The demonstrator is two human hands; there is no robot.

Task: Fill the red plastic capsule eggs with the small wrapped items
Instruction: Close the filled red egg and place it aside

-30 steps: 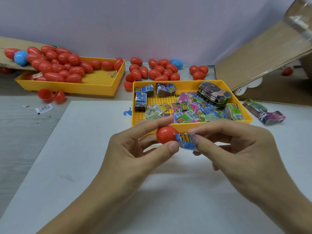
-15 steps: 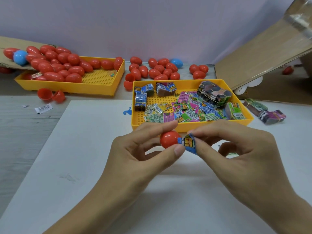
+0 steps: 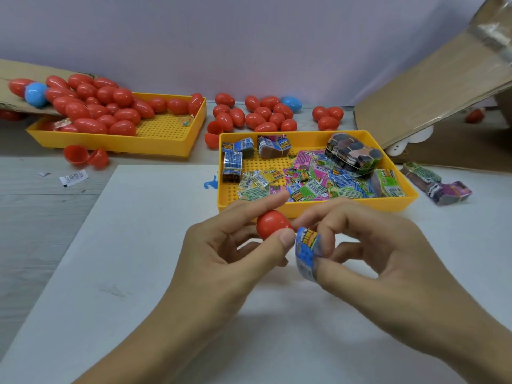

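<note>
Over the white sheet [image 3: 155,259]: both my hands meet, in front of the near yellow tray [image 3: 313,210].
Left hand [image 3: 221,261]: my thumb and forefinger pinch a red capsule half [image 3: 273,224].
Right hand [image 3: 388,259]: my fingers pinch a blue wrapped packet [image 3: 306,249], just beside the capsule half.
Near tray: loose wrapped packets [image 3: 310,181].
Far tray [image 3: 155,141]: closed red eggs [image 3: 94,106] piled at its left.

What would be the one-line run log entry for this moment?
left hand: holds red capsule half | right hand: pinches blue wrapped item | item: at capsule mouth, not inside
</note>
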